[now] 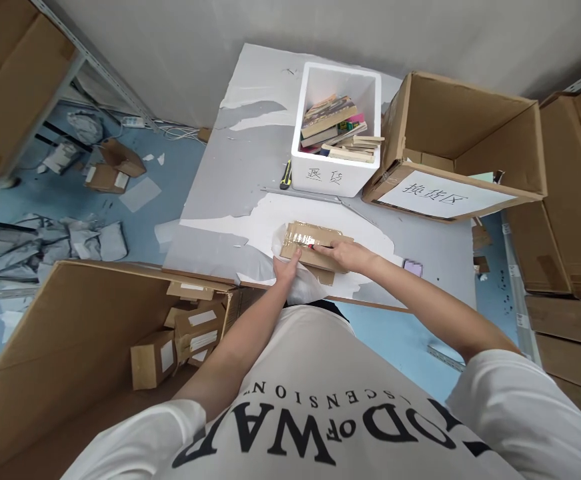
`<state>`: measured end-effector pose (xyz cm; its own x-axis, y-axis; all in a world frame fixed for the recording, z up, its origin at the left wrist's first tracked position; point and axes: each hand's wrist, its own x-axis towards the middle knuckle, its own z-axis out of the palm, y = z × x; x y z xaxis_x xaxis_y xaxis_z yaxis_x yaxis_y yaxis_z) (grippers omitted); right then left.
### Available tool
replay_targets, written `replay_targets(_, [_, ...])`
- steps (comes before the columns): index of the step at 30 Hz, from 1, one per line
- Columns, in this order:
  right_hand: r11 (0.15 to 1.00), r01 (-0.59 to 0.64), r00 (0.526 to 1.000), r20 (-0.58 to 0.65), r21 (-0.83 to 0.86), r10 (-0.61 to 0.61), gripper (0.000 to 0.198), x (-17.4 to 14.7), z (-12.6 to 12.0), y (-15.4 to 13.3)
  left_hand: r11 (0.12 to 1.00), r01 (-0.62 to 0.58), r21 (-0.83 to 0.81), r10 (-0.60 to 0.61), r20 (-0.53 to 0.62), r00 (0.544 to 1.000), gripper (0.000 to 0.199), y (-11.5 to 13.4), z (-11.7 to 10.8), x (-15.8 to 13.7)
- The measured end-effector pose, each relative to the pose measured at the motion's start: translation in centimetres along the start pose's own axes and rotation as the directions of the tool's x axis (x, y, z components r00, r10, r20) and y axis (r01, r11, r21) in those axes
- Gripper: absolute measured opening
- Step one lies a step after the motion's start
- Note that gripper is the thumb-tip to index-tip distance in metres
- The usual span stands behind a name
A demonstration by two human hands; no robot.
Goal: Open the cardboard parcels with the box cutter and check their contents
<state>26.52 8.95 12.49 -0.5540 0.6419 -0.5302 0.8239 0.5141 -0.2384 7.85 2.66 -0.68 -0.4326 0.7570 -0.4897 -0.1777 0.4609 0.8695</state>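
A small flat cardboard box (320,235) with shiny clear tape lies near the front edge of the table. My left hand (285,268) grips its near left corner, thumb on top. A crumpled white plastic bag (304,288) hangs beneath the box beside that hand. On the right side of the box rests my right hand (349,255), fingers curled at a cardboard edge, the index finger stretched toward a small red spot. What that red spot is cannot be made out. Some cardboard shows below the box, partly hidden by the bag.
Behind stand a white foam box (337,180) of books and a large open carton (475,193). A yellow-black utility knife (285,175) lies left of the foam box. A phone (413,268) lies at right. A big carton (45,347) at lower left contains several small boxes.
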Motion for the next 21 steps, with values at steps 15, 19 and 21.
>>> replay_targets(15, [0.982,-0.114,0.993,-0.003,-0.150,0.115,0.079,-10.0,3.4,8.3,0.969,0.006,0.247,0.022,-0.110,0.994,0.076,-0.5,0.1,0.1])
replay_targets(19, [0.990,-0.135,0.988,-0.086,-0.032,0.132,0.075,-12.2,4.6,9.9,0.966,-0.003,0.257,0.038,-0.131,0.991,0.077,-0.5,0.2,0.1])
replay_targets(21, [0.982,-0.155,0.975,-0.146,0.109,0.170,0.070,-13.7,5.8,10.6,0.970,-0.005,0.243,0.039,-0.137,0.990,0.078,-0.6,0.3,0.1])
